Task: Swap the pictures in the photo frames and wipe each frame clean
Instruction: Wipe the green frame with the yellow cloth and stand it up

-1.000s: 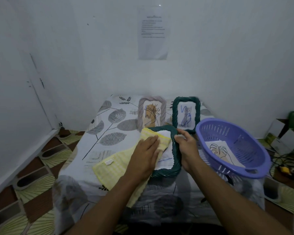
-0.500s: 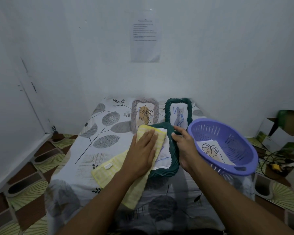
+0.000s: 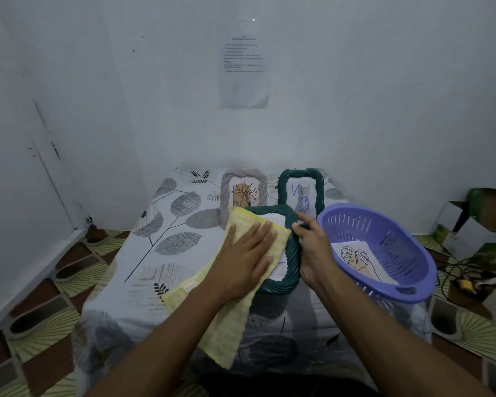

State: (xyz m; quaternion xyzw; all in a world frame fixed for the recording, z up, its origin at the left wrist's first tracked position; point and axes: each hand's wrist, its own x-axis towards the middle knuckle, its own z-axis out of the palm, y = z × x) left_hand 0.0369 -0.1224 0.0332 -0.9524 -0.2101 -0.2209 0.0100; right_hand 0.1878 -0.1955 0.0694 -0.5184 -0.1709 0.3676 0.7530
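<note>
A dark green woven frame lies flat on the leaf-print table. My left hand presses a yellow cloth flat on its glass, fingers spread. My right hand grips the frame's right edge. Behind it, a grey frame with an orange plant picture and a second green frame with a cat picture stand upright by the wall. A leaf picture lies in the purple basket.
The table cover shows bare cloth on the left. Cardboard boxes and cables sit on the tiled floor to the right. A printed sheet hangs on the white wall.
My left hand with the cloth has slid up and right across the frame's glass. My right hand keeps hold of the frame's edge. The camera has tilted a little.
</note>
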